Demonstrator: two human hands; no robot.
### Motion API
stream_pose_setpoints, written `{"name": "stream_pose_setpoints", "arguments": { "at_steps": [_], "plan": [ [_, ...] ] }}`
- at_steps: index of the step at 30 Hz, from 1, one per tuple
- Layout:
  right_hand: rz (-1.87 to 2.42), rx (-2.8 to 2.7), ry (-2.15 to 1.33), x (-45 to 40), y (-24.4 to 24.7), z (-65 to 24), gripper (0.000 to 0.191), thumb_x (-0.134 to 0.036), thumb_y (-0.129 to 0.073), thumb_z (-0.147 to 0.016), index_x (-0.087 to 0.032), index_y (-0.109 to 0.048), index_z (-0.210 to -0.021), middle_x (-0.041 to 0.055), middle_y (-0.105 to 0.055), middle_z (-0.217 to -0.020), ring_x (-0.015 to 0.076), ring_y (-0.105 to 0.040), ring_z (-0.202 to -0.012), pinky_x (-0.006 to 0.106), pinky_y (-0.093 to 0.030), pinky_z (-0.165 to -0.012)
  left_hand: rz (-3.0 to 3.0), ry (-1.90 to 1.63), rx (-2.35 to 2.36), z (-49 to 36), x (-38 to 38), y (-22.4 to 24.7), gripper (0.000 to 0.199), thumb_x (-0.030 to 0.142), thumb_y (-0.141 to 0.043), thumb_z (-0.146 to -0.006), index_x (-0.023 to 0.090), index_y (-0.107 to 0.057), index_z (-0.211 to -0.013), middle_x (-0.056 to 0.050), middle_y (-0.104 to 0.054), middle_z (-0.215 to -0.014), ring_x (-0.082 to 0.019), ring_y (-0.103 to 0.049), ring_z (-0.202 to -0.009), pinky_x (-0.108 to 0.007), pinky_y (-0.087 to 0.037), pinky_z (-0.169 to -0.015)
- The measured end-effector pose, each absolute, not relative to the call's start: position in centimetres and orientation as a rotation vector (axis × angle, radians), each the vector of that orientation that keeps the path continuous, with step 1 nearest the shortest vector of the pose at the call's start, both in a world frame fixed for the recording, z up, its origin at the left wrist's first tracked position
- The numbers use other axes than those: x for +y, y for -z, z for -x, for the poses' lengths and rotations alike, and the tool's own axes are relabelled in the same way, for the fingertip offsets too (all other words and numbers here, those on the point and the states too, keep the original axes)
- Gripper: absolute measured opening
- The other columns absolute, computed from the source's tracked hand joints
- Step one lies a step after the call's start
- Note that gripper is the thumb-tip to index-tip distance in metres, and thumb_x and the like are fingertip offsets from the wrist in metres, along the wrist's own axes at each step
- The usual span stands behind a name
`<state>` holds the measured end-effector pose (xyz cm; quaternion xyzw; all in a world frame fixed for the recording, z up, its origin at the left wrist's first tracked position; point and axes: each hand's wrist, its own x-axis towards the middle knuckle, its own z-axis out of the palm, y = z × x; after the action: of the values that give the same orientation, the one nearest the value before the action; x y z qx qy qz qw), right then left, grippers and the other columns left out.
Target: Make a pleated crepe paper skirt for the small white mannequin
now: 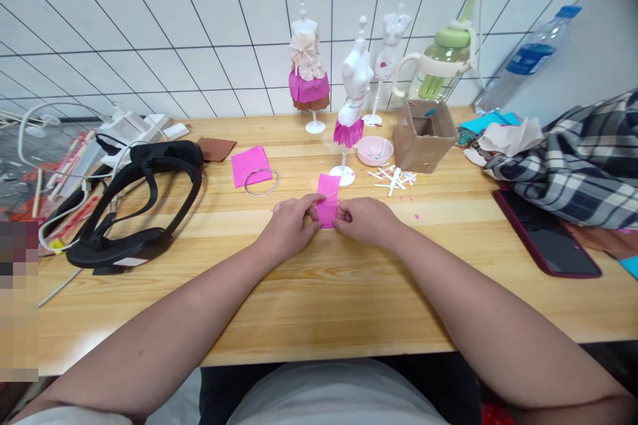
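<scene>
A bright pink rectangular strip [327, 208], cloth or paper, lies on the wooden table with a thin whitish line across it. My left hand [290, 224] is at its left edge, the index finger resting over the upper part and the thumb lower down. On the other side my right hand [367, 220] has its fingers curled, thumb and fingertips pinching the lower right edge. Just behind stands a small white dress form [357, 70] wearing a ruffled pink skirt [348, 133]. Its round base [341, 176] is close to the strip's far end.
Behind are a dressed form [309, 73], a bare form [392, 46], a pink bowl [371, 158], a cardboard box [423, 146] and white paper strips [393, 179]. Left: a pink square [249, 163], a wire ring [262, 194], a black headset [144, 249]. Right: a phone [548, 232].
</scene>
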<state>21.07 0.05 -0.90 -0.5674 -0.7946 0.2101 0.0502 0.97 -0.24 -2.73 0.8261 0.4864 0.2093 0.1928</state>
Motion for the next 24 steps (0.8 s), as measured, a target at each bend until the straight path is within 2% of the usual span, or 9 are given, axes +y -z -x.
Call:
{"name": "stream_pose_setpoints", "arguments": {
  "at_steps": [4, 7, 10, 13, 19, 22, 24],
  "plan": [
    [1.737, -2.408, -0.636, 0.2, 1.1, -21.0, 0.015, -0.032, -0.055, -0.081, -0.023, -0.062, -0.071, -0.0006, -0.068, -0.074, 0.0157, -0.055, -0.067, 0.027, -0.026, -0.054, -2.315, -0.594, 1.387, -0.9, -0.3, 2.7, 0.052, 0.021, -0.064, -0.080, 0.024, -0.051, -0.131, -0.003, -0.070, -0.104, -0.023, -0.062, -0.099, -0.041, -0.044, -0.092],
    [1.714, -2.339, -0.631, 0.0, 1.4, -21.2, 0.009, -0.030, -0.060, -0.079, -0.022, -0.061, -0.082, -0.0005, -0.067, -0.076, 0.0149, -0.055, -0.067, 0.026, -0.027, -0.054, -2.325, -0.602, 1.404, -0.9, -0.3, 2.6, 0.056, 0.022, -0.066, -0.080, 0.023, -0.049, -0.133, -0.005, -0.067, -0.112, -0.025, -0.060, -0.106, -0.043, -0.043, -0.095],
    [1.585, -2.247, -0.635, -0.4, 1.7, -21.9, 0.016, -0.021, -0.062, -0.078, -0.021, -0.059, -0.094, -0.0015, -0.065, -0.079, 0.0134, -0.055, -0.068, 0.024, -0.032, -0.057, -2.327, -0.621, 1.412, -0.9, -0.3, 2.5, 0.059, 0.022, -0.067, -0.079, 0.023, -0.048, -0.135, -0.006, -0.065, -0.114, -0.025, -0.058, -0.108, -0.043, -0.043, -0.097],
    [1.340, -2.249, -0.631, -0.5, 2.1, -22.9, 0.012, -0.013, -0.060, -0.081, -0.020, -0.064, -0.089, -0.0002, -0.066, -0.087, 0.0124, -0.058, -0.075, 0.023, -0.039, -0.065, -2.322, -0.637, 1.422, -0.9, -0.3, 2.6, 0.064, 0.022, -0.069, -0.077, 0.025, -0.046, -0.137, -0.006, -0.064, -0.115, -0.026, -0.057, -0.109, -0.044, -0.042, -0.097],
    [1.085, -2.463, -0.562, -0.2, 2.5, -23.4, 0.015, -0.023, -0.063, -0.087, -0.024, -0.072, -0.100, 0.0014, -0.071, -0.101, 0.0161, -0.063, -0.092, 0.026, -0.043, -0.076, -2.313, -0.690, 1.380, -0.8, 0.1, 2.8, 0.071, 0.020, -0.071, -0.075, 0.024, -0.043, -0.139, -0.007, -0.064, -0.118, -0.026, -0.057, -0.110, -0.045, -0.043, -0.098],
    [1.147, -2.496, -0.562, -0.1, 2.5, -23.1, 0.014, -0.023, -0.065, -0.086, -0.022, -0.072, -0.098, 0.0021, -0.070, -0.098, 0.0165, -0.064, -0.092, 0.026, -0.043, -0.075, -2.385, -0.778, 1.241, -0.7, 0.0, 2.5, 0.064, 0.016, -0.067, -0.077, 0.022, -0.045, -0.136, -0.006, -0.066, -0.117, -0.024, -0.058, -0.111, -0.042, -0.043, -0.099],
    [1.192, -2.490, -0.571, -0.1, 2.4, -22.9, 0.012, -0.021, -0.064, -0.086, -0.021, -0.073, -0.095, 0.0021, -0.070, -0.095, 0.0156, -0.063, -0.089, 0.025, -0.042, -0.075, -2.423, -0.823, 1.156, -0.6, -0.2, 2.2, 0.054, 0.017, -0.064, -0.081, 0.022, -0.047, -0.132, -0.004, -0.069, -0.110, -0.022, -0.061, -0.106, -0.039, -0.044, -0.096]
  ]
}}
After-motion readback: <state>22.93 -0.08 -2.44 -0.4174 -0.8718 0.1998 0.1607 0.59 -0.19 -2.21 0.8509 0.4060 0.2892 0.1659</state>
